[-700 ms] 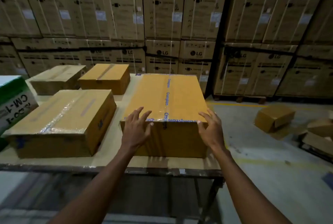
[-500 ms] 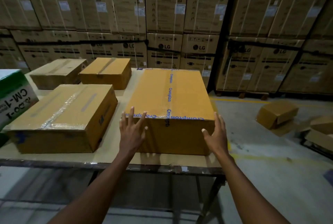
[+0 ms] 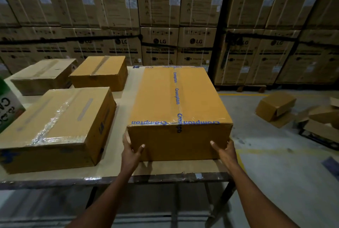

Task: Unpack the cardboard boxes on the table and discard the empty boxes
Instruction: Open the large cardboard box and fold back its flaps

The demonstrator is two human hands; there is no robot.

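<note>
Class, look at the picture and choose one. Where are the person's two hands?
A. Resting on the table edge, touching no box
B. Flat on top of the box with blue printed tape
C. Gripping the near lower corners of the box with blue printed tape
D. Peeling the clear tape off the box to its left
C: the left hand and the right hand each hold a near corner of the box with blue printed tape, thumbs on its front face.

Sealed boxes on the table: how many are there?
4. One with blue tape is at the right, held by both hands. One with clear tape is at the near left. Two more sit behind it. Others may lie beyond the left edge.
</note>
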